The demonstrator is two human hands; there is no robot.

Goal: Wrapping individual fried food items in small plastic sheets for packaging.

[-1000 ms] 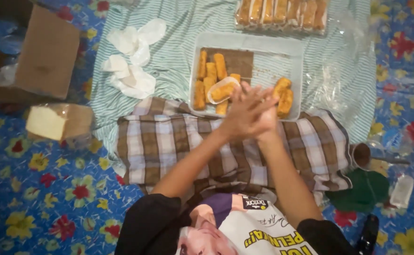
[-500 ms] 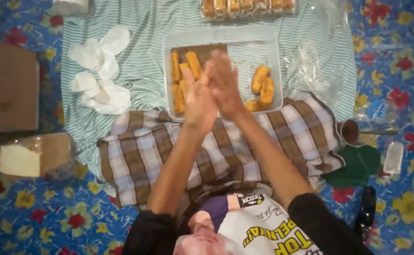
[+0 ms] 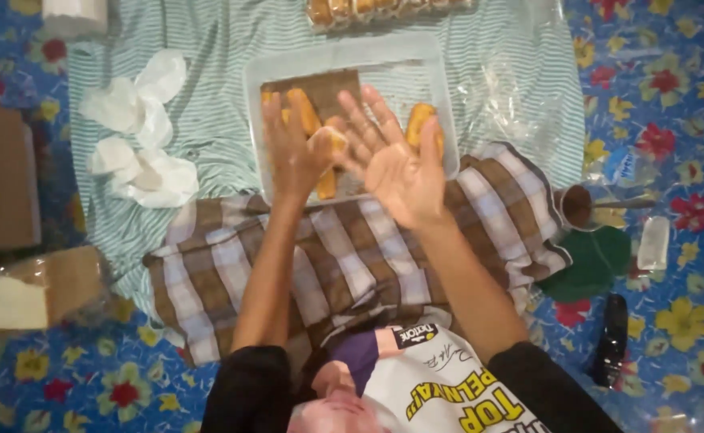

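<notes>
— Hands are up over the tray [image 3: 440, 104], see? Left hand [image 3: 292, 152] and right hand [image 3: 396, 164], fingers spread, a lump of dough [image 3: 328, 143] pressed between the palms

— Where do the rolls [image 3: 422, 128] sit?

— In the tray on the striped cloth [image 3: 207, 48], just past the plaid cloth [image 3: 352, 256]

— What might go wrong?

— I'd say the dough could slip out, since the palms are barely meeting, and land on the floor mat [image 3: 665, 64] rather than the tray
</notes>
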